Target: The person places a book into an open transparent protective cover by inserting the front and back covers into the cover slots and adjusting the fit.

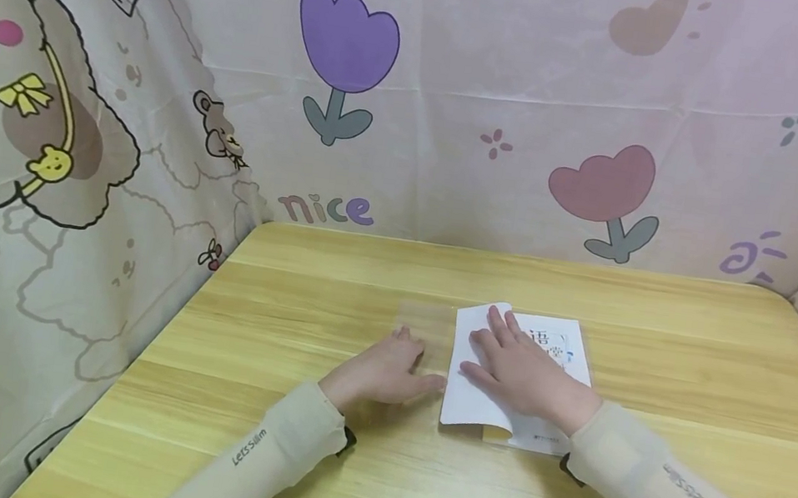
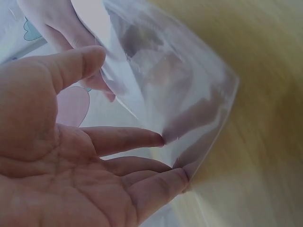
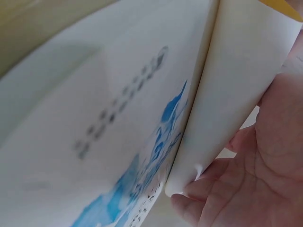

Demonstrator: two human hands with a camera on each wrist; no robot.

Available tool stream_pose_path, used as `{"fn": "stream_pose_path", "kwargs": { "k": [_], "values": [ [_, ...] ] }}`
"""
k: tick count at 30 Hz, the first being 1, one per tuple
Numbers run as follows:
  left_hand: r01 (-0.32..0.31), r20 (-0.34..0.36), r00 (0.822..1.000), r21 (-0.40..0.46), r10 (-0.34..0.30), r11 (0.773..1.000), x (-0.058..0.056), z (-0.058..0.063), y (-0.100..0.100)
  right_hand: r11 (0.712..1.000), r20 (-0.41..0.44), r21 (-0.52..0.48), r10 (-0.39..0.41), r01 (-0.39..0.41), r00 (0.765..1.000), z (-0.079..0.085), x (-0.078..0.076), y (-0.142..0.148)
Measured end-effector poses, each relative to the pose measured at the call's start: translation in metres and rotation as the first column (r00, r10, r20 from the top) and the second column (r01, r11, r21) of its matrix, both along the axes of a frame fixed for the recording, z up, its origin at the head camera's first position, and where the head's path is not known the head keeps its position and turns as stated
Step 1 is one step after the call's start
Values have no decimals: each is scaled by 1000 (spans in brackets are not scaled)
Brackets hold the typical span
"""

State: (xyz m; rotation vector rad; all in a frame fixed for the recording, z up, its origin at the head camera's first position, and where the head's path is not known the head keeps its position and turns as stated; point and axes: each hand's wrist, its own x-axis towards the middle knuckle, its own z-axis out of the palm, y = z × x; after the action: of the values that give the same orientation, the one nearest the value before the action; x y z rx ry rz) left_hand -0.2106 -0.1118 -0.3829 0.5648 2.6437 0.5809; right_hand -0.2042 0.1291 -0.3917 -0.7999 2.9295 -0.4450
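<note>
A thin white booklet (image 1: pixel 548 424) with dark printed characters lies on the table right of centre. Its front leaf (image 1: pixel 465 405), white on the visible side, is folded over to the left. My right hand (image 1: pixel 526 373) rests on this leaf with fingers spread. Beyond the fold, the right wrist view shows a blue ink-like picture (image 3: pixel 161 123) on the white page. To the left, my left hand (image 1: pixel 383 371) has its fingers loosely extended. Their tips touch a clear plastic film (image 2: pixel 189 80), which reaches out beside the booklet's left edge.
The wooden table (image 1: pixel 282 334) has a light yellow grain. Patterned cloth (image 1: pixel 472 40) with printed flowers hangs behind it, and more cloth with a cartoon animal hangs at the left. A dark band (image 1: pixel 347 441) shows under the left sleeve.
</note>
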Motion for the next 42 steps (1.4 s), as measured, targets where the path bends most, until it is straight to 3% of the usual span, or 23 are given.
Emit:
{"fn": "stream_pose_path", "kwargs": {
  "k": [12,25,32,37,42],
  "values": [
    [0,21,1000,-15,0,1000,1,0,0,999,-9,-15,-35,35,999,2,1,-14],
    [64,-63,996,-49,-67,997,2,-5,0,1000,-54,-6,-3,2,999,0,0,-25],
    [48,-78,995,-99,-56,994,4,-4,3,994,87,-106,-8,17,996,2,-4,-21],
    [54,-78,995,-105,-63,993,5,-2,2,982,207,-188,30,10,978,8,-7,-1],
    [56,-74,995,-108,-64,993,6,-1,0,979,271,-206,47,10,962,15,-7,22]
  ]
}}
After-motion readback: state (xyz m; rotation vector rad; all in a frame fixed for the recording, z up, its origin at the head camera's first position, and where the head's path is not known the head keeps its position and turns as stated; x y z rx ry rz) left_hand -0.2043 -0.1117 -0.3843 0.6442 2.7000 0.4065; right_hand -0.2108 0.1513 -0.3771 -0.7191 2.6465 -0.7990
